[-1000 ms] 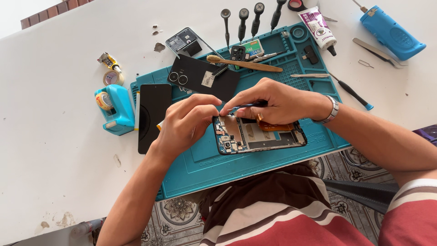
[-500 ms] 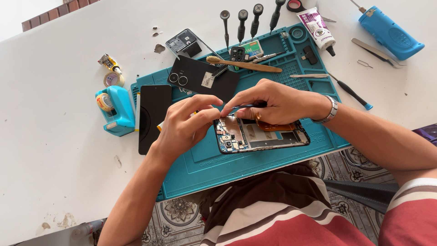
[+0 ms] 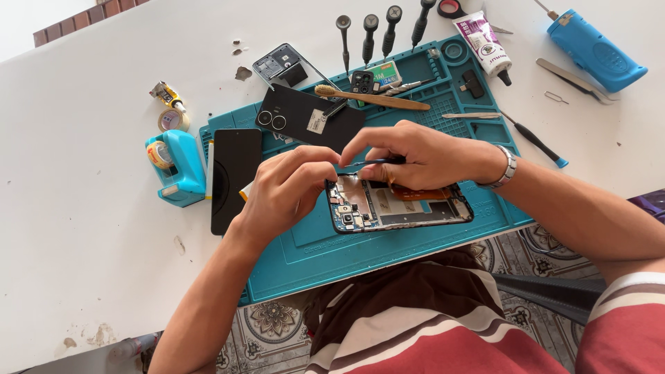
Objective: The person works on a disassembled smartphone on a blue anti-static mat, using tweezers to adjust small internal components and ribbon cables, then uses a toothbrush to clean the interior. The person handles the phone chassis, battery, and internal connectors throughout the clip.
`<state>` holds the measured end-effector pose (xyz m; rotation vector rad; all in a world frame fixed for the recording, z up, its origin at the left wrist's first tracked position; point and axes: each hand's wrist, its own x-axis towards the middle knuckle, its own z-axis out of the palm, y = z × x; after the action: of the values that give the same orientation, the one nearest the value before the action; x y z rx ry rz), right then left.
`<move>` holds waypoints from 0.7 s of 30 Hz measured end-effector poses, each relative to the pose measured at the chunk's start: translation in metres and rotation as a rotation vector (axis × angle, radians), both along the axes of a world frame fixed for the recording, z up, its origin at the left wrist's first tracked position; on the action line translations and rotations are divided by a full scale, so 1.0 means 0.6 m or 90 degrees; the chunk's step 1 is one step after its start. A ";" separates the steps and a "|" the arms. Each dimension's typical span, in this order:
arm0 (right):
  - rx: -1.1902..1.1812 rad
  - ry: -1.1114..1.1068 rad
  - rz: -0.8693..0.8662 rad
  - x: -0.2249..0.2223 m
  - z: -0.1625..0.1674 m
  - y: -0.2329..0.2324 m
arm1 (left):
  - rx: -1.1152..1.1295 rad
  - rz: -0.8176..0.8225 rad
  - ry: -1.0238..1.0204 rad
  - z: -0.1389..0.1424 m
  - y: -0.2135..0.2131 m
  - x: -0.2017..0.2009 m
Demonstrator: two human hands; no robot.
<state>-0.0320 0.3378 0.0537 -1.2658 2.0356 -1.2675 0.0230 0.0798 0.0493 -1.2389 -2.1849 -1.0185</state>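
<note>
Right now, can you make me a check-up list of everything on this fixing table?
Surface: white table with a blue mat lying on it.
Job's things: opened phone on the mat, insides showing.
Hands: left hand at the phone's top end; right hand pinching a thin dark tool above it.
Clutter: black back cover, dark screen panel, toothbrush, four screwdrivers, glue tube, tweezers, blue tape holder, blue power tool.
Cables: nothing seen.
Surroundings: patterned floor tiles below the table edge; brick wall at top left.
</note>
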 end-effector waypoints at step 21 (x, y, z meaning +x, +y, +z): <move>-0.110 0.082 0.044 0.007 -0.004 -0.008 | 0.019 0.012 0.039 0.000 -0.013 0.001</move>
<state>-0.0277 0.3330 0.0510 -1.5191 1.9843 -1.3873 0.0236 0.0721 0.0491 -1.2171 -2.1231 -0.9887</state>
